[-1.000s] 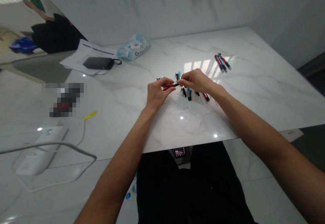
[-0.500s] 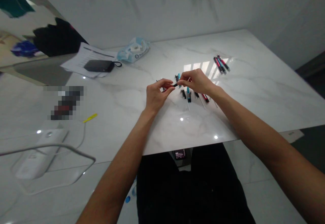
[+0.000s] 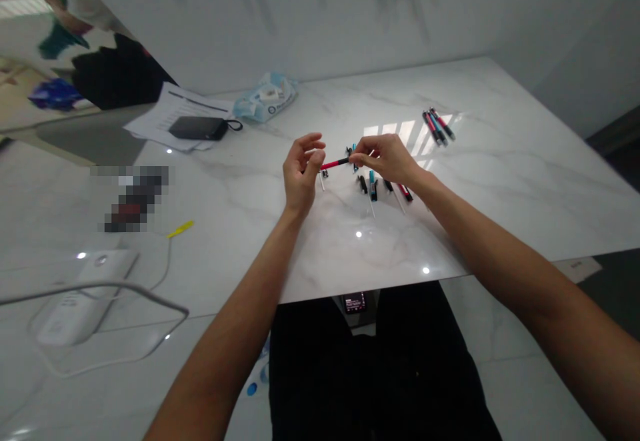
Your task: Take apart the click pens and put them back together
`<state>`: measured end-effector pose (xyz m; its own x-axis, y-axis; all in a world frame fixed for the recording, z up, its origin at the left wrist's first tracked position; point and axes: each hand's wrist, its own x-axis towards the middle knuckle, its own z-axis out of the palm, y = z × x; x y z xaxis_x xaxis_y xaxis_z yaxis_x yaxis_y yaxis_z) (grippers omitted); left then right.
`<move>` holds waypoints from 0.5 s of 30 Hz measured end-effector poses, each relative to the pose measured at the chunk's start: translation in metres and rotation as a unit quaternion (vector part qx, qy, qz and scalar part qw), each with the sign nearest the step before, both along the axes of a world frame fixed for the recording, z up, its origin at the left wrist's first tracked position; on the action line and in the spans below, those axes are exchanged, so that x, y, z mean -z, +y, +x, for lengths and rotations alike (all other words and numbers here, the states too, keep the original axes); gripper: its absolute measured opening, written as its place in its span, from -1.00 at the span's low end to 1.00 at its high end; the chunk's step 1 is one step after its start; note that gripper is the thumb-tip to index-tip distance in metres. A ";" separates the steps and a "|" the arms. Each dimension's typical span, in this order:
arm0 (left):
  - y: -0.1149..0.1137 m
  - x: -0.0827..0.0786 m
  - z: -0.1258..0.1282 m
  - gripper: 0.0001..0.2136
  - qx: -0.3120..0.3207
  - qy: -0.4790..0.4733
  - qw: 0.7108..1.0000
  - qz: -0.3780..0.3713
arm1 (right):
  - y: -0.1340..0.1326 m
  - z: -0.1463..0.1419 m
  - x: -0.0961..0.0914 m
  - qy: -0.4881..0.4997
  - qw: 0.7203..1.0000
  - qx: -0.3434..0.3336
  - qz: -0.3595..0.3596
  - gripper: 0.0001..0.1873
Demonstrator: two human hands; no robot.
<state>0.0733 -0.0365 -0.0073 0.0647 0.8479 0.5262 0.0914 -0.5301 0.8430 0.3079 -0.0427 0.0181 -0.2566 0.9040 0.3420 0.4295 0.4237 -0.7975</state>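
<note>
My right hand point(image 3: 385, 159) pinches the black end of a slim red-and-black pen point(image 3: 336, 163), which points left across the marble table point(image 3: 340, 244). My left hand point(image 3: 302, 171) is raised with its fingers apart, just left of the pen's red tip. I cannot tell if it touches the tip. Below and behind the hands lie several pen parts point(image 3: 373, 186) in black, teal and red, with thin clear refills among them. Several assembled pens point(image 3: 436, 126) lie together towards the far right.
Towards the far edge are papers point(image 3: 177, 111), a black pouch point(image 3: 197, 128) and a blue-and-white packet point(image 3: 265, 99). Left of the table are a pixelated object point(image 3: 133, 199), a yellow clip point(image 3: 180, 229) and a white device with a cable point(image 3: 83, 301).
My left hand has opened and moved left, leaving the pen's red part in view. The pen now stays in my right hand's pinch.
</note>
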 end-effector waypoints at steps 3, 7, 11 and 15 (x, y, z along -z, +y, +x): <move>0.002 -0.001 -0.002 -0.61 -0.008 -0.003 1.000 0.004 | 0.000 0.000 -0.001 0.001 1.000 -0.003 -0.006 -0.64; 0.003 0.001 -0.002 -0.62 -0.003 -0.006 1.000 0.008 | -0.001 -0.001 -0.002 0.001 1.000 -0.007 -0.016 -0.61; 0.004 0.001 -0.002 -0.65 0.009 -0.013 1.000 0.010 | -0.001 0.003 -0.004 -0.024 1.000 -0.019 -0.008 -0.65; 0.005 -0.002 -0.004 -0.68 -0.013 -0.030 0.999 0.000 | -0.002 0.006 -0.007 -0.072 0.996 -0.040 0.016 -0.79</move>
<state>0.0694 -0.0317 -0.0051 0.0106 0.8485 0.5291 0.0539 -0.5289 0.8470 0.3144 -0.0443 0.0256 -0.3760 0.8677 0.3252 0.5027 0.4859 -0.7150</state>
